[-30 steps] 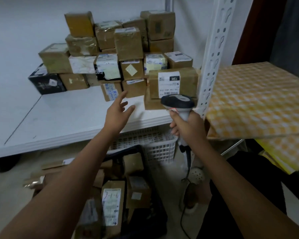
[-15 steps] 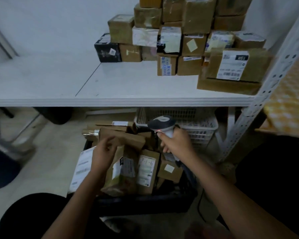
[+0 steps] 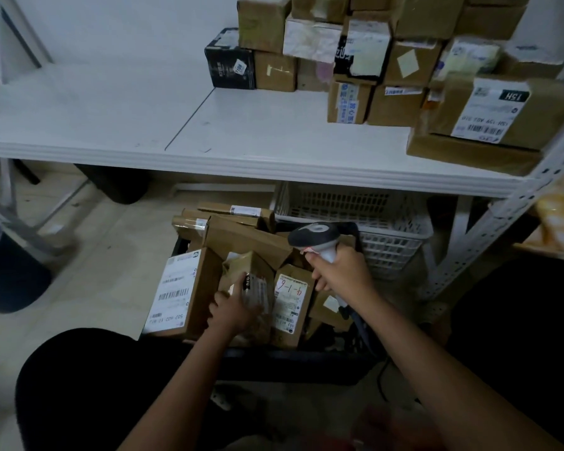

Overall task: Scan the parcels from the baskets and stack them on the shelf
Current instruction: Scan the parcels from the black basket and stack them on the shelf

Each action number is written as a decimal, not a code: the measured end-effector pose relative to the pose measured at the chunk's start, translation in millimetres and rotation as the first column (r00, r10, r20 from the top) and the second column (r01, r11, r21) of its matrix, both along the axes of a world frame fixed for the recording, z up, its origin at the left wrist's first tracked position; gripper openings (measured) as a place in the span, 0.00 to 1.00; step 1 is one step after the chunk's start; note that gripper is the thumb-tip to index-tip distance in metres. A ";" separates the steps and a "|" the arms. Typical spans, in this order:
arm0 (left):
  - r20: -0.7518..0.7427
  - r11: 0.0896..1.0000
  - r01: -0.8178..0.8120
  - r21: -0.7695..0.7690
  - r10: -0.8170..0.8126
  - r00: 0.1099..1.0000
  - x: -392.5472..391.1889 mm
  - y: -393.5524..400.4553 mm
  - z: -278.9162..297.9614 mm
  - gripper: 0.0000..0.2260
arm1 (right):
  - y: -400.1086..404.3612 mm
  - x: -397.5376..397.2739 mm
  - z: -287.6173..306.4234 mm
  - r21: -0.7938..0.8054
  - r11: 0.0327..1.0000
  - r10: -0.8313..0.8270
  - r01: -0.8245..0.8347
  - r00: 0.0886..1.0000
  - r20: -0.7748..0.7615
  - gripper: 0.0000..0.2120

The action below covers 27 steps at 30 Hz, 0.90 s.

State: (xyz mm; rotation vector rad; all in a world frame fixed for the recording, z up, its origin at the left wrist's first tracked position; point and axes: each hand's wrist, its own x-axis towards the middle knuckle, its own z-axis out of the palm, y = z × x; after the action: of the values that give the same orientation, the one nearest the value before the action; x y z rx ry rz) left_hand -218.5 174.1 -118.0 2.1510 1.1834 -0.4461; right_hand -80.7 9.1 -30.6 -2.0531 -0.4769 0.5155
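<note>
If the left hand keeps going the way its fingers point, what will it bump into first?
It is already there: the left hand reaches up and away onto a small brown parcel in the black basket. Beyond that parcel lie more parcels, though depth is hard to judge.

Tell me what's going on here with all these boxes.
A person is sorting parcels. Their left hand reaches into a dark basket on the floor and takes hold of a small taped parcel among other boxes. Their right hand grips a barcode scanner above the basket. On the white shelf above, a stack of parcels already sits at the right. A white basket stands under the shelf.
</note>
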 end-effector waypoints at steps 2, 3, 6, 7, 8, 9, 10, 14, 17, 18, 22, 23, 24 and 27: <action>0.009 1.000 -0.010 -0.005 0.011 1.000 0.5 -2.6 2.1 0.38 | 0.0 -0.6 -0.9 -0.001 1.000 0.000 0.000 1.000 -0.006 0.13; 0.012 1.000 -0.022 -0.002 0.022 1.000 0.9 -3.4 3.6 0.38 | -0.5 -0.9 -0.9 0.001 1.000 0.001 -0.001 1.000 -0.008 0.13; -0.011 0.997 -0.078 0.008 0.078 0.997 1.9 -2.9 6.6 0.40 | -3.5 -1.2 -0.3 0.019 1.000 0.007 -0.007 1.000 -0.013 0.11; -0.016 0.995 -0.102 0.001 0.102 0.995 1.9 -1.7 6.3 0.42 | -4.7 -1.1 0.1 0.027 1.000 0.006 -0.005 1.000 -0.016 0.11; -0.019 0.993 -0.119 -0.019 0.118 0.993 1.0 -1.1 6.3 0.44 | -6.0 -0.7 0.2 0.034 0.999 0.005 -0.005 1.000 -0.020 0.11; -0.017 0.991 -0.129 -0.043 0.128 0.992 -0.2 -0.8 6.4 0.46 | -7.3 -0.8 0.9 0.041 0.999 0.007 -0.006 1.000 -0.025 0.12; -0.017 0.990 -0.128 -0.057 0.127 0.992 -1.6 -1.5 7.3 0.48 | -8.5 -1.2 1.8 0.046 0.999 0.008 -0.007 1.000 -0.027 0.12; 0.002 0.987 -0.023 -0.158 0.024 1.000 -2.2 -1.1 27.3 0.58 | -14.5 -0.2 3.4 0.051 0.999 0.008 -0.006 0.999 -0.034 0.12; 0.207 0.912 0.016 -0.409 0.076 0.975 -4.0 3.8 70.4 0.40 | -19.6 3.4 7.8 0.051 0.999 -0.001 0.002 1.000 -0.011 0.13; 0.240 0.880 0.029 -0.474 0.098 0.966 -5.6 5.3 85.8 0.28 | -20.4 5.0 8.4 0.059 0.998 -0.019 0.019 1.000 -0.004 0.13; 0.322 0.803 0.114 -0.585 0.101 0.941 -16.3 13.6 115.7 0.24 | -26.8 15.2 15.5 0.186 0.959 -0.225 0.215 0.973 0.039 0.20; 0.337 0.776 0.123 -0.619 0.121 0.934 -17.5 14.6 117.3 0.24 | -29.1 20.0 18.5 0.208 0.944 -0.274 0.256 0.960 0.063 0.25; 0.345 0.746 0.131 -0.653 0.139 0.928 -17.2 14.3 118.1 0.24 | -32.5 26.1 20.7 0.219 0.936 -0.299 0.276 0.951 0.080 0.27; 0.406 0.708 0.198 -0.678 0.137 0.904 -10.9 4.7 124.1 0.28 | -42.9 38.4 31.6 0.230 0.935 -0.295 0.270 0.952 0.083 0.27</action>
State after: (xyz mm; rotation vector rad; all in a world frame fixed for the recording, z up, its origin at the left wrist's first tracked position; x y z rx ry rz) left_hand -229.4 178.9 6.1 1.4680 0.5708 -0.3364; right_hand -42.4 -33.9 1.0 -1.9052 -0.2832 0.1629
